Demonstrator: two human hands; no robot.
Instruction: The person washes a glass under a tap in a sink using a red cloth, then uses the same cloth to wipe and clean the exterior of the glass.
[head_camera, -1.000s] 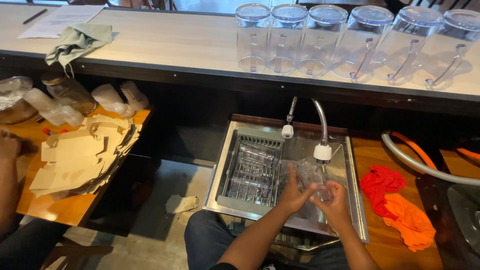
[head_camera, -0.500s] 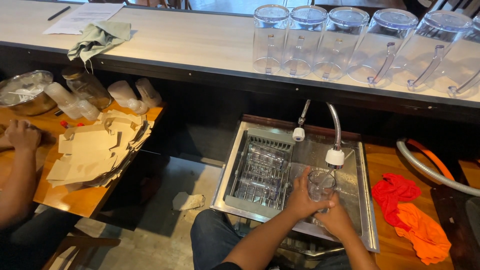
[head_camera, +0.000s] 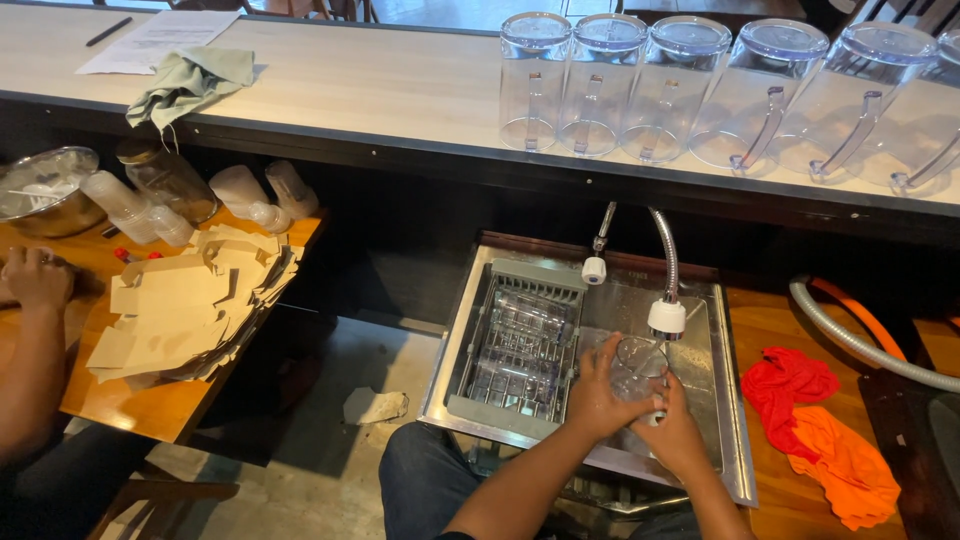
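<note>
The clear glass (head_camera: 638, 366) is sitting over the steel sink (head_camera: 735, 440), right under the white faucet head (head_camera: 666, 317), and this looks like the rinsing step. The left hand (head_camera: 597, 397) is grasping its side while the right hand (head_camera: 672, 432) is cupping it from beneath; whether water is running, I can't quite tell. At nine o'clock the grey drying rack (head_camera: 520, 345) is waiting, so the next move probably calls for a careful tip and transfer.
</note>
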